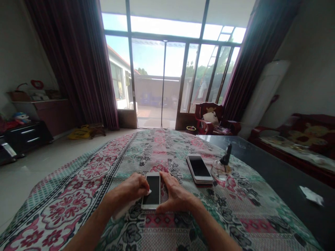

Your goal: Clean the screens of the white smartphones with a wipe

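A white smartphone (154,186) with a dark screen lies face up on the patterned cloth in front of me. My left hand (136,186) is closed in a pinch around a small white wad (149,191), perhaps tissue, pressed to the screen's left side. Along the phone's right edge, my right hand (174,195) grips it, fingertips at the top corner and thumb at the bottom corner. To the right rests a stack of white phones (199,169), the top one face up. Beside that stack stands a clear glass bottle (221,170) with a black top (227,155).
A flowered tablecloth (75,198) covers the surface under my hands. On the dark table (264,167) at right lies a crumpled white tissue (311,196). A red wooden armchair (206,118) stands near the glass doors (157,83); a red sofa (300,136) is at far right.
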Tool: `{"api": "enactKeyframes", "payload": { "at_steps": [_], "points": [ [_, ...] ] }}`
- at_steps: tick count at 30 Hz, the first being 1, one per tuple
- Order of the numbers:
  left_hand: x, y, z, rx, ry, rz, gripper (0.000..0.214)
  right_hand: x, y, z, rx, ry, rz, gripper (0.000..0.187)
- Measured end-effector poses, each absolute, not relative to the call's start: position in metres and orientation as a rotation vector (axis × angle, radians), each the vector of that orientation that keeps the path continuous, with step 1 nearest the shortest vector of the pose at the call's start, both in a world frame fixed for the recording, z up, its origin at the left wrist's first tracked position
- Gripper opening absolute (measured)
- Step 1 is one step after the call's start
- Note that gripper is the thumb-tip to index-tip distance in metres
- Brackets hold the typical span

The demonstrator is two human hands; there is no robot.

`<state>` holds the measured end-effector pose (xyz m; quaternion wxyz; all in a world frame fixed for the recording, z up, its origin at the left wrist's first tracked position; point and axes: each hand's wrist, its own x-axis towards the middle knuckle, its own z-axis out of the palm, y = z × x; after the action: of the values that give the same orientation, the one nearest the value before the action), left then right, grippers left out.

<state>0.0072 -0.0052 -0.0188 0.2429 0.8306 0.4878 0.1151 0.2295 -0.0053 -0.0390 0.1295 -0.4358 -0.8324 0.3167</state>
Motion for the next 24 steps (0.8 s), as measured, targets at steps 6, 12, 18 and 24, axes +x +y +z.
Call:
{"api": "enactKeyframes", "payload": {
  "at_steps": [6,12,18,24],
  "points": [
    [0.001,0.003,-0.023,2.319,1.371,0.334,0.021,0.231,-0.004,-0.042,-1.25,-2.415,0.934,0.129],
    [0.015,0.035,-0.026,2.401,1.582,0.431,0.023,0.231,-0.003,-0.043,-1.245,-2.433,0.934,0.129],
    [0.022,0.034,-0.025,2.441,1.646,0.378,0.024,0.231,-0.003,-0.046,-1.163,-2.397,0.86,0.117],
    [0.019,0.017,-0.021,2.458,1.571,0.314,0.018,0.23,-0.006,-0.044,-1.161,-2.343,0.877,0.103]
  ]
}}
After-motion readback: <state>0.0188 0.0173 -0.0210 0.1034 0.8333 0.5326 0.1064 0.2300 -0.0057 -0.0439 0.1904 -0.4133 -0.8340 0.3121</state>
